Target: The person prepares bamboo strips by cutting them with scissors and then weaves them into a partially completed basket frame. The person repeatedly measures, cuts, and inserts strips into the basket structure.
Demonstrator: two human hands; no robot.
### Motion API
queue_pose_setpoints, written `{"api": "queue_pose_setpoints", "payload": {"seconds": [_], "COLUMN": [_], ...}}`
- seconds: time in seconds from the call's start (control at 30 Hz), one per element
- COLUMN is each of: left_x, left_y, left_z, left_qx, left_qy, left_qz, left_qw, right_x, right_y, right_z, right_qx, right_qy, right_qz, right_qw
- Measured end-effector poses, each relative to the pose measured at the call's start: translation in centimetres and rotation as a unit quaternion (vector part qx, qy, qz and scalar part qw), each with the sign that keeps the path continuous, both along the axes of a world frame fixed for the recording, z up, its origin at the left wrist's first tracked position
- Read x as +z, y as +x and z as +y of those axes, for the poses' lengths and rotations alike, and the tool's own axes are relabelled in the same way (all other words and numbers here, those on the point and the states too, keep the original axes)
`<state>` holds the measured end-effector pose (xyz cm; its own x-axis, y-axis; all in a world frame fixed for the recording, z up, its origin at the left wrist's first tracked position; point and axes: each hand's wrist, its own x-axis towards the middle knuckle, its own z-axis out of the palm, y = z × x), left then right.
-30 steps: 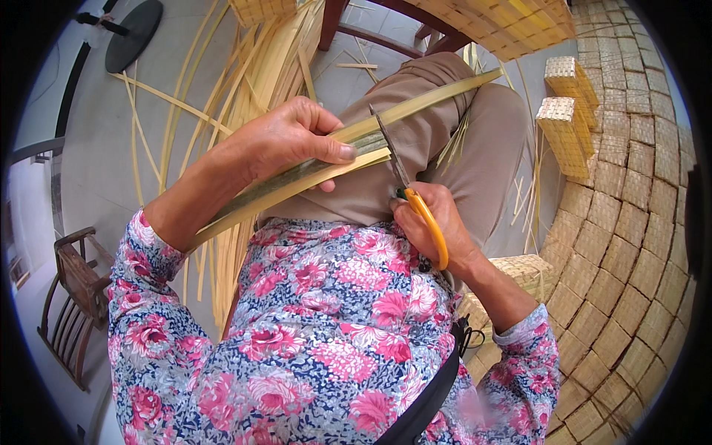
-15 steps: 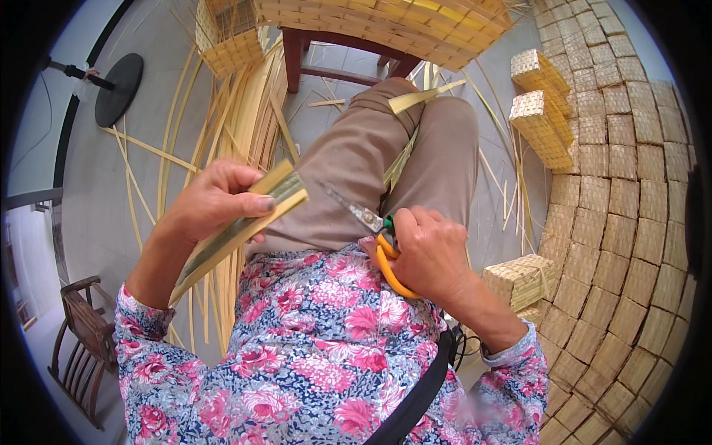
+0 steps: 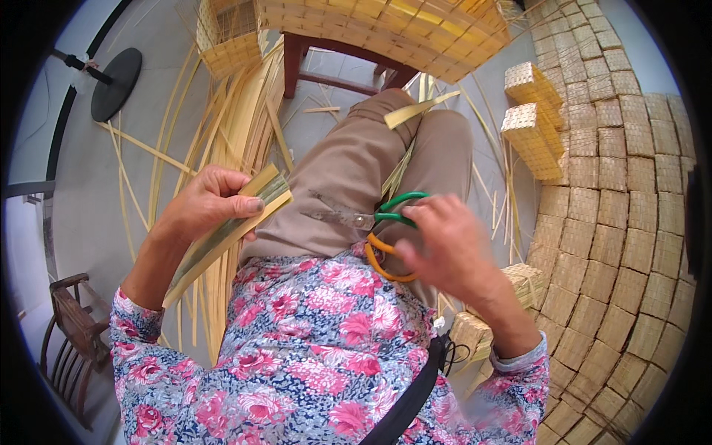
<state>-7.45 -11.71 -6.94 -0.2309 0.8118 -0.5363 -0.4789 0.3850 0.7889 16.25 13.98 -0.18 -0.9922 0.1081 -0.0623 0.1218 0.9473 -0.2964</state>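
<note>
My left hand point(image 3: 215, 202) pinches a small bundle of flat bamboo strips point(image 3: 216, 245), yellow on the edges and green in the middle. Its thumb presses on top, near the bundle's even upper end. Lower down, the strips run back beside my left forearm. Over my lap, my right hand point(image 3: 449, 241) holds a pair of scissors point(image 3: 360, 220) with one green and one orange handle. The blades point left toward the bundle and are parted slightly, not touching it. Motion blurs the right hand, and its fingers are at the handle loops. A short pale strip point(image 3: 415, 111) lies across my knees.
Long bamboo strips point(image 3: 248, 126) spread over the floor at left. Ahead, a large woven basket point(image 3: 400, 30) rests on a dark red stool point(image 3: 294, 63). Woven boxes point(image 3: 535, 141) stand at right beside many stacked ones point(image 3: 615, 222). A wooden chair point(image 3: 78, 315) is at far left.
The scissors have swung from pointing up-left to nearly level, and their handles and blades have spread apart. My right hand has loosened and shifted right. The left hand keeps the bundle.
</note>
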Motion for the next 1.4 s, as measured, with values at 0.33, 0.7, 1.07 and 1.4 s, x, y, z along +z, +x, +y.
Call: {"api": "queue_pose_setpoints", "payload": {"seconds": [0.33, 0.7, 1.07, 1.4], "left_x": [0.4, 0.0, 0.0, 0.0], "left_y": [0.3, 0.5, 0.6, 0.5], "left_z": [0.4, 1.0, 1.3, 1.9], "left_qx": [-0.02, -0.02, -0.006, -0.024], "left_qy": [0.002, -0.013, -0.029, -0.017], "left_qz": [0.01, -0.007, -0.015, 0.005], "left_qw": [1.0, 1.0, 0.999, 1.0], "right_x": [-1.6, 0.0, -0.1, -0.8], "right_y": [-12.8, -10.0, -8.9, -10.1], "right_z": [10.0, 7.0, 7.1, 6.9], "right_qx": [0.137, 0.212, 0.262, 0.301], "right_qy": [-0.211, -0.173, -0.106, -0.094], "right_qz": [-0.044, -0.055, -0.046, -0.07], "right_qw": [0.967, 0.96, 0.958, 0.946]}}
